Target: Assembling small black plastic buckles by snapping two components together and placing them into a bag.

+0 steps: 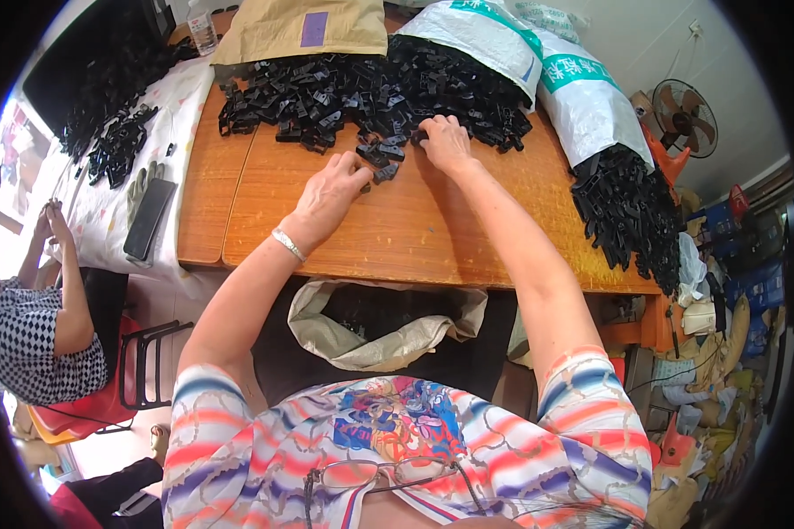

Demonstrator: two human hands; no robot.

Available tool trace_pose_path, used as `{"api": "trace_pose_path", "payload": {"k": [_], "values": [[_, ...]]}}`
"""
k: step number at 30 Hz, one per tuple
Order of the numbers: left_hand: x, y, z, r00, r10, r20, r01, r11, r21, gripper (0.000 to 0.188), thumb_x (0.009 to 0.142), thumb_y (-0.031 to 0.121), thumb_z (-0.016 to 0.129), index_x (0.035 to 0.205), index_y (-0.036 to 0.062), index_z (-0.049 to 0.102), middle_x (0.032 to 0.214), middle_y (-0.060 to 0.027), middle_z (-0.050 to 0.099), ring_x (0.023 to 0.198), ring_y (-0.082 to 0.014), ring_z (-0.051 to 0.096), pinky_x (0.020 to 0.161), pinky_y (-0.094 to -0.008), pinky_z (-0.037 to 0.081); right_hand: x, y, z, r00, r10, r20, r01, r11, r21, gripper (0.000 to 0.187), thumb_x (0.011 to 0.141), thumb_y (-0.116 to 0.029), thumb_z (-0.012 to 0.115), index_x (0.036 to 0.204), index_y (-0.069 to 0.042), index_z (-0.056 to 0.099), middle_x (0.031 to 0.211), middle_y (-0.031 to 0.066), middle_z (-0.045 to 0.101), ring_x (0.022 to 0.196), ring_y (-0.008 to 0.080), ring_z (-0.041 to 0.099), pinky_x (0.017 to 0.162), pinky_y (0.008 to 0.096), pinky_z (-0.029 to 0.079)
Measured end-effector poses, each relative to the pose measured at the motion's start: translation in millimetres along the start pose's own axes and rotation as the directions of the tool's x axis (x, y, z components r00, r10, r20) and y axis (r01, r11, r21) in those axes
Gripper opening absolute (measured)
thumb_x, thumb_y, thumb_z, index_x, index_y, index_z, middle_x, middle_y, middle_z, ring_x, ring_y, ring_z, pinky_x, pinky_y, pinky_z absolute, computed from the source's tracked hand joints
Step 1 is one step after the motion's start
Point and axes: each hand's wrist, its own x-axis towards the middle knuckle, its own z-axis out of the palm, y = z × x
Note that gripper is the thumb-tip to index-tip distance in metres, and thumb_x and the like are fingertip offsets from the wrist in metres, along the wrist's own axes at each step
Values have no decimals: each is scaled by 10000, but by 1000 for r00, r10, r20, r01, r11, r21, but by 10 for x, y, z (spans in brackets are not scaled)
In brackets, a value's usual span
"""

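Note:
A wide heap of small black plastic pieces spreads over the far side of the wooden table. Several loose pieces lie at its near edge, between my two hands. My left hand, with a silver bracelet at the wrist, rests just left of these with fingers curled inward; whatever they hold is hidden. Slightly farther off and to the right, my right hand has its fingers bent at the heap's edge, a black plastic piece against the thumb side. Below the table edge, an open woven sack sits at my lap, with dark contents.
A brown sack and a white-and-green sack lie behind the heap. Another white sack spills black parts at right. A phone-like dark slab is on the left cloth. A person sits left; a fan stands far right.

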Motion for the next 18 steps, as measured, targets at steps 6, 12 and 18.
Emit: {"api": "trace_pose_path", "payload": {"k": [6,12,18], "values": [[-16,-21,-57,993,-117,-1,117,992,-44,210,778,35,700,937,42,565,966,-99,575,972,-295,570,809,-372,496,-168,-143,-69,983,-185,-21,179,969,-170,223,793,-207,730,973,-87,672,990,86,656,1009,292,588,857,446,461],[-201,25,91,758,-594,268,615,517,-594,171,861,99,709,938,38,569,901,-84,663,786,-186,646,674,-284,519,-578,-448,-347,999,40,-7,-29,811,584,197,831,-100,711,993,-32,623,779,82,673,640,204,657,546,324,498],[-400,385,140,745,-538,394,321,-229,-919,177,947,68,612,1091,7,528,972,-84,660,906,-161,669,738,-227,553,-1109,-831,-734,923,6,385,-362,352,863,225,836,-49,722,999,9,578,718,55,643,540,107,620,457,237,440]]}}
